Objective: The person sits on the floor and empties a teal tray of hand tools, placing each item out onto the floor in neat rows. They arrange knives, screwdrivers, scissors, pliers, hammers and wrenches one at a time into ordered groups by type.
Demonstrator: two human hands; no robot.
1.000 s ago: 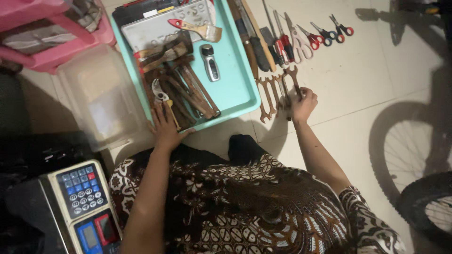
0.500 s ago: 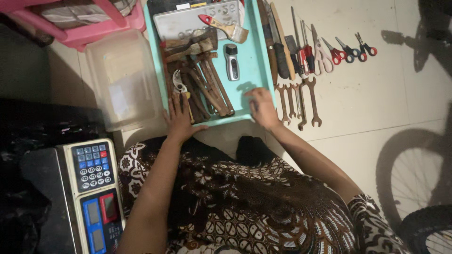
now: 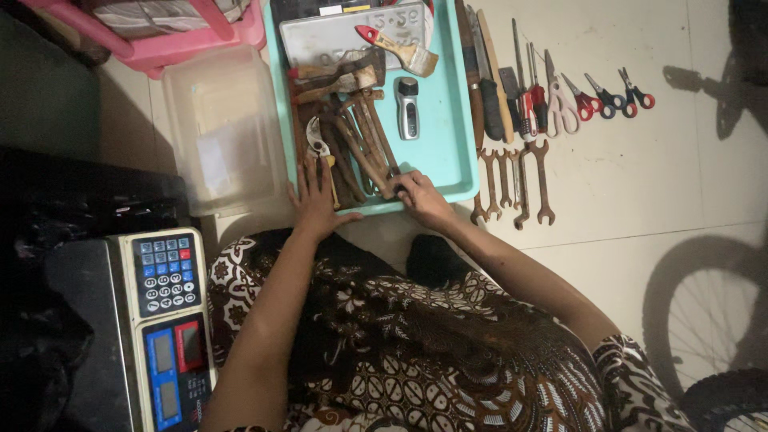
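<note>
A turquoise tray (image 3: 448, 120) lies on the floor with a heap of rusty tools (image 3: 352, 136) at its left side. My left hand (image 3: 316, 200) rests flat, fingers spread, on the near end of that heap by the tray's front rim. My right hand (image 3: 420, 196) is at the tray's front edge, its fingers closing on the end of a rusty tool in the heap. A grey handheld device (image 3: 408, 96) and a red-handled paintbrush (image 3: 396, 46) also lie in the tray. Several rusty spanners (image 3: 516, 180) lie in a row on the floor just right of the tray.
Behind the spanners lies a row of knives, screwdrivers and scissors (image 3: 560, 96). A clear plastic box (image 3: 220, 128) sits left of the tray, a pink stool (image 3: 176, 24) behind it. A weighing scale (image 3: 164, 320) is at my left. A bicycle wheel (image 3: 720, 400) stands at the right.
My right hand left the spanners on the floor, crossed to the tray and now reaches the rusty tool heap. My left hand stayed on the heap. The view shifted slightly.
</note>
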